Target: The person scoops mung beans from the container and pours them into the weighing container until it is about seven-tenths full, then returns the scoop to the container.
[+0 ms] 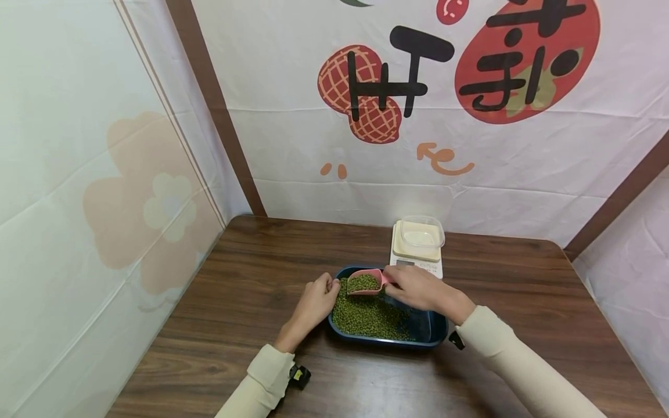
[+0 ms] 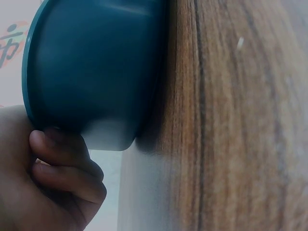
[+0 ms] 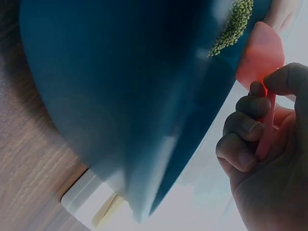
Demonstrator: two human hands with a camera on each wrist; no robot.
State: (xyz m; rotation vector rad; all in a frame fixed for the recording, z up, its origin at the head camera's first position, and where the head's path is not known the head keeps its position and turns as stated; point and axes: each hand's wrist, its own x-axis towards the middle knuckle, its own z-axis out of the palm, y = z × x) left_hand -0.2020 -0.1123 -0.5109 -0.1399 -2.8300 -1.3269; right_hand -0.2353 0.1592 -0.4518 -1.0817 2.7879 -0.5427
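Observation:
A dark blue tub (image 1: 424, 325) stands on the table, with green mung beans (image 1: 360, 316) heaped toward its left side. My left hand (image 1: 313, 303) grips the tub's left rim; in the left wrist view its curled fingers (image 2: 67, 159) sit at the edge of the tub wall (image 2: 91, 72). With my right hand (image 1: 415, 285) I hold a pink scoop (image 3: 263, 53) by its handle, fingers wrapped round it. The scoop is over the tub's far left part and carries a load of mung beans. The far rim is partly hidden behind my right hand.
Behind the tub sits a white kitchen scale (image 1: 432, 269) with a clear plastic container (image 1: 421, 239) on its platform. The brown wooden table (image 1: 292, 249) ends against a printed cloth backdrop (image 1: 292, 145), with another cloth wall at the left.

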